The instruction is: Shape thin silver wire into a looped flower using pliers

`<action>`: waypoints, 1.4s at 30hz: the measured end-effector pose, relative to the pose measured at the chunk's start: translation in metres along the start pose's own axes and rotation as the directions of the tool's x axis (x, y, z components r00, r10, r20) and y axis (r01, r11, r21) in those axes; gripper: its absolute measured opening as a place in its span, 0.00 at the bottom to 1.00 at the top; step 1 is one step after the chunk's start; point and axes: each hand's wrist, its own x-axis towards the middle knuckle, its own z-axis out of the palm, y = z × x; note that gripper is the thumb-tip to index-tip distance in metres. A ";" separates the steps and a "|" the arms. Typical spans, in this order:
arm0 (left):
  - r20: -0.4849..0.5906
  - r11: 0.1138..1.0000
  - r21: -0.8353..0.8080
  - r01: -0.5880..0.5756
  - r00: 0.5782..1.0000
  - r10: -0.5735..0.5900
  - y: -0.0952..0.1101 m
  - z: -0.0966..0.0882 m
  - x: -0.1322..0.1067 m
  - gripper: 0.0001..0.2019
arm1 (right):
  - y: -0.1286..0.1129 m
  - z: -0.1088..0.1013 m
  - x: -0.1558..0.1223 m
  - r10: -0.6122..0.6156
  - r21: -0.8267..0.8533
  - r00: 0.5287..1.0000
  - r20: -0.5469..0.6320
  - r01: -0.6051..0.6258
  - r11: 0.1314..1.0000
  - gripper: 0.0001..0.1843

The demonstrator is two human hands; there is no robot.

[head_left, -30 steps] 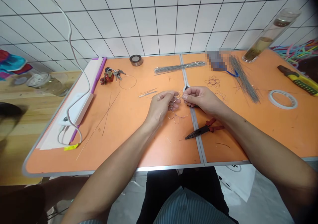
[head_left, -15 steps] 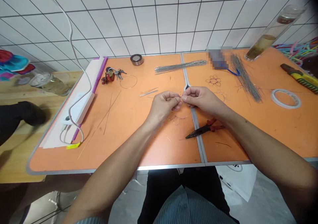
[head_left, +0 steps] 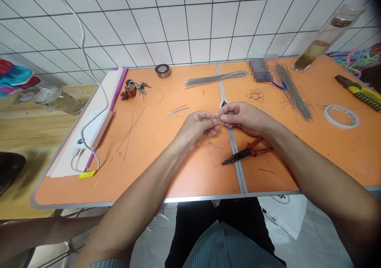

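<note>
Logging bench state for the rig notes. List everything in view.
folding table: 1, orange, grey edges, centre
power strip: 1, white, table's left
key bunch: 1, silver and red, back left
dark tape roll: 1, dark, back centre
white tape roll: 1, white, right
wire bundle: 2, grey, back centre and back right
wire flower: 1, coppery, right of centre
pliers: 1, red and black, below right hand
glass tube: 1, brown contents, back right
glass jar: 1, clear, wooden surface, left
wire figure: 1, thin, coppery, at the hands
left hand: 1, fingertips at wire
right hand: 1, fingertips at wire
</note>
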 end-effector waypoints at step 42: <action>0.034 0.998 0.019 0.063 0.997 -0.063 0.004 -0.006 -0.003 0.04 | 0.006 0.000 0.002 -0.022 0.136 0.988 0.150 0.001 0.991 0.21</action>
